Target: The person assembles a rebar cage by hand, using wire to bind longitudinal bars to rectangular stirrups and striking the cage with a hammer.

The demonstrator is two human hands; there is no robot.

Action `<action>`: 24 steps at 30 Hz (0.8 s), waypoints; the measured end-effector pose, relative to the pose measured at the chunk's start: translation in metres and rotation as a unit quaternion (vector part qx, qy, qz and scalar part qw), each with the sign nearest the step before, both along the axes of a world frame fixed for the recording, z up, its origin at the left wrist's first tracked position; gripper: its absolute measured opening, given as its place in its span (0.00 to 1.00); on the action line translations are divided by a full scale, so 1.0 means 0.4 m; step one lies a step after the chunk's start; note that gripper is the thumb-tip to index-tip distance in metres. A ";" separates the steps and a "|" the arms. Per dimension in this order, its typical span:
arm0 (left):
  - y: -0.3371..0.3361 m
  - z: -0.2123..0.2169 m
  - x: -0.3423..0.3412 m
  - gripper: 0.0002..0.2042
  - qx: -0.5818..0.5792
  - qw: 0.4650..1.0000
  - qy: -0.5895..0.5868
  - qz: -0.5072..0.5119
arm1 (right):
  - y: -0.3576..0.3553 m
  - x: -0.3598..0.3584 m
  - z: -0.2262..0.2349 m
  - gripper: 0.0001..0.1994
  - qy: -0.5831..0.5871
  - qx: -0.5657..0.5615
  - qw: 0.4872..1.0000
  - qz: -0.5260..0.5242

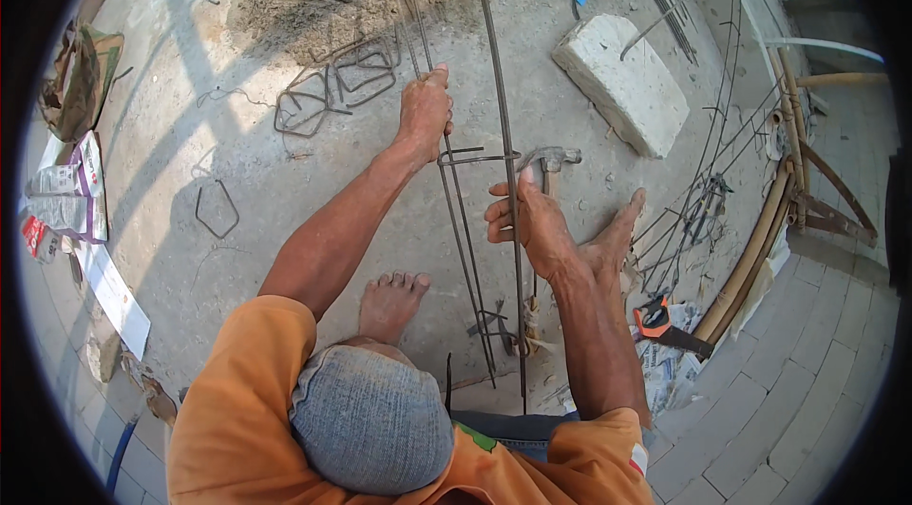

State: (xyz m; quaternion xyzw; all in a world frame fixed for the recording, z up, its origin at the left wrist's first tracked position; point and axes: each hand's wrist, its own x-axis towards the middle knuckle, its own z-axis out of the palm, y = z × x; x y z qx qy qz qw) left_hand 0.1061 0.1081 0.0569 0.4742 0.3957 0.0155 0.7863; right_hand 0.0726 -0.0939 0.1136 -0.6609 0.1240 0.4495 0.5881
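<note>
1. Head view: my left hand (425, 115) was gripping a pair of thin, dark steel rods (459, 239); my right hand (543, 228) was half open, fingers and thumb either side of a long, thicker dark steel rod (492, 39).
2. The rods ran lengthwise between my forearms, bridged by a narrow bent-steel stirrup (484, 159). I couldn't tell whether it was tied; if loose, a tug could have skewed it.
3. With my right hand so slack, the thicker rod could have rolled.
4. A grey-headed hammer (556, 159) was just beside that hand; a careless sweep could have bruised my knuckles.
5. Dropped steel could have struck my bare left foot (389, 305).
</note>
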 end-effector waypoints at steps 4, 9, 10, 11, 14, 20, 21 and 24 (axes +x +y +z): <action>-0.018 -0.020 0.003 0.14 0.027 1.000 0.008 0.008 | -0.009 0.001 -0.022 0.34 -0.020 -0.027 0.999 -0.020; -0.028 -0.048 0.006 0.13 0.022 0.999 0.010 0.035 | 0.010 0.014 -0.044 0.29 -0.010 -0.138 0.990 -0.024; -0.026 -0.056 0.009 0.12 0.031 0.999 0.012 0.035 | 0.008 0.021 -0.051 0.29 -0.009 -0.139 0.990 -0.027; -0.026 -0.067 0.011 0.11 0.040 0.999 0.014 0.035 | 0.004 0.030 -0.056 0.29 0.013 -0.117 0.993 -0.032; -0.034 -0.108 0.023 0.08 0.101 0.995 0.011 0.010 | 0.011 0.050 -0.040 0.27 0.052 -0.113 0.991 -0.051; -0.047 -0.141 0.039 0.07 0.120 0.992 0.009 0.044 | 0.019 0.048 -0.117 0.20 0.063 -0.181 0.977 -0.094; -0.043 -0.142 0.038 0.07 0.120 0.992 0.011 0.044 | 0.018 0.046 -0.135 0.20 0.041 -0.211 0.971 -0.108; -0.022 -0.147 0.020 0.07 0.124 0.990 0.032 0.056 | 0.043 0.039 -0.174 0.22 -0.042 -0.245 0.963 -0.104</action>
